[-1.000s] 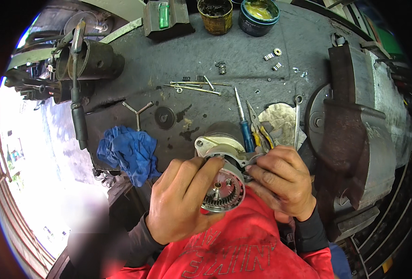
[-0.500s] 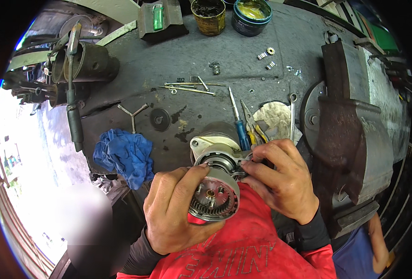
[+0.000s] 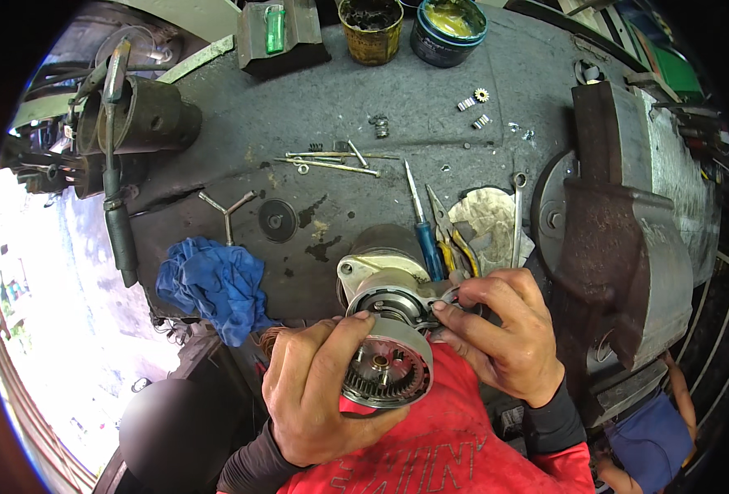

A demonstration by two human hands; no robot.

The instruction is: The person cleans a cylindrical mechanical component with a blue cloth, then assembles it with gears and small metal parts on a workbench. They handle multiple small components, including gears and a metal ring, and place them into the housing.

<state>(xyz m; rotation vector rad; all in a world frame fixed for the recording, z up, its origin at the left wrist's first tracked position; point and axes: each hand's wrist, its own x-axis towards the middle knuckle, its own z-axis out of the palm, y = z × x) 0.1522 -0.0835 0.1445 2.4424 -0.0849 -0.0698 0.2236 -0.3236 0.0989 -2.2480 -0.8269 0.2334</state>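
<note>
Our left hand (image 3: 319,391) has its grip closed around the geared metal housing (image 3: 387,362), held above the table (image 3: 340,123). Our right hand (image 3: 504,329) pinches a small part at its upper rim. We judge assembly midway; screwdriver (image 3: 420,226) and pliers (image 3: 451,235) lie just beyond the grip.

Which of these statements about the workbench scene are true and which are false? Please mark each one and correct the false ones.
1. The left hand holds a round metal part with inner gear teeth. True.
2. The blue rag lies to the right of the vise. False: it lies far to the vise's left, near the bench edge.
3. A blue-handled screwdriver lies on the bench beside the pliers. True.
4. The right hand rests flat on the bench, touching nothing. False: its fingertips are at the metal assembly.
5. Two open tins stand at the far edge. True.
</note>
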